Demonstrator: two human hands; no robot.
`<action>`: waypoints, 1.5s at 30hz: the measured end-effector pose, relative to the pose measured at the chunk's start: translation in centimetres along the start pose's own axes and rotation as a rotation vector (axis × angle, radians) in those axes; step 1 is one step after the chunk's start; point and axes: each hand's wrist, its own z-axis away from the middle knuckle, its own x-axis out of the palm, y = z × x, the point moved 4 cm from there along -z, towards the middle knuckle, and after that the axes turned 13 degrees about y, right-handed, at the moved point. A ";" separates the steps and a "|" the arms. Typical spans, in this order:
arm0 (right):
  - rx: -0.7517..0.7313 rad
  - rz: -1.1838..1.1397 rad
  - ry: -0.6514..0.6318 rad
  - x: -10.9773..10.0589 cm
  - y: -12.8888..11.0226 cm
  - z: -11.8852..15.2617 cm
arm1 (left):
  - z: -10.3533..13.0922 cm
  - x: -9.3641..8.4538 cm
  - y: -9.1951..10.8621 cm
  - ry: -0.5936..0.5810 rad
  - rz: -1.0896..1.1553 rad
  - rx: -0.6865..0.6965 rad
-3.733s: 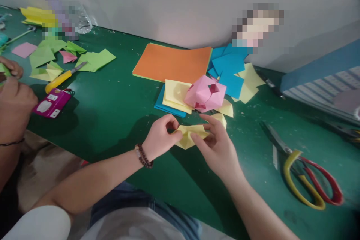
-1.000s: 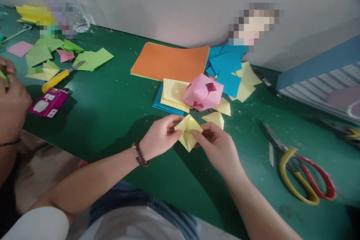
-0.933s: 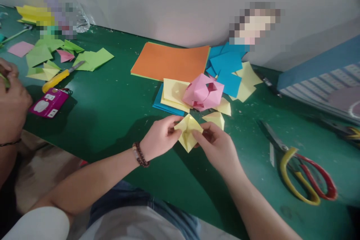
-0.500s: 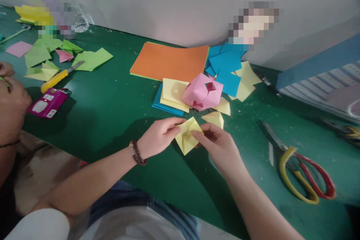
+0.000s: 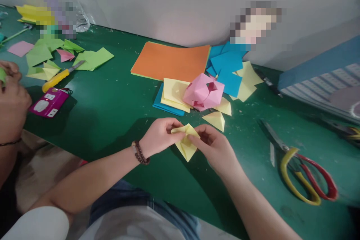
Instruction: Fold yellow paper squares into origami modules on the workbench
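Between my two hands is a small yellow folded paper [image 5: 186, 149], its lower corner pointing towards me. My left hand [image 5: 159, 135] pinches its left side, thumb on top and fingers behind. On the other side my right hand [image 5: 212, 140] grips it the same way, thumb pressed near the middle folds. Just beyond the hands sits a pink folded-paper shape [image 5: 203, 92] with openings in it. Beside that lie folded yellow sheets [image 5: 173, 92] over a blue folded sheet [image 5: 168, 105]. A yellow folded triangle [image 5: 215, 120] rests close to my right hand.
Scissors [image 5: 299, 172] with yellow and red handles lie at right. Orange paper [image 5: 171, 60] and blue sheets [image 5: 227, 77] are at the back. At left are a yellow-handled cutter [image 5: 57, 80], a magenta device [image 5: 50, 102], green paper scraps [image 5: 94, 59] and another person's hands [image 5: 12, 97].
The yellow paper has dropped slightly towards me. My left thumb has slid inwards over its folds, and both thumbs are now closer together. The other person's hands have shifted a little.
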 end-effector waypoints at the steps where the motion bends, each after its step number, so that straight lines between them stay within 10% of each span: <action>1: -0.002 -0.023 0.005 0.0 0.1 0.0 | 0.0 0.0 0.0 -0.005 0.005 -0.003; 13: -0.043 -0.144 -0.031 0.1 -0.1 -0.1 | -0.2 -0.3 -0.1 -0.024 -0.005 0.020; 24: -0.402 0.184 0.068 -0.5 -1.7 0.5 | 0.2 -0.1 0.3 -0.098 0.238 -0.207; 36: -0.400 0.305 0.104 -0.6 -1.9 0.5 | 0.3 -0.6 0.1 0.050 -0.227 0.236; 45: -0.517 0.388 0.191 -0.4 -2.3 1.0 | 0.0 0.2 -0.1 -0.022 -0.041 0.050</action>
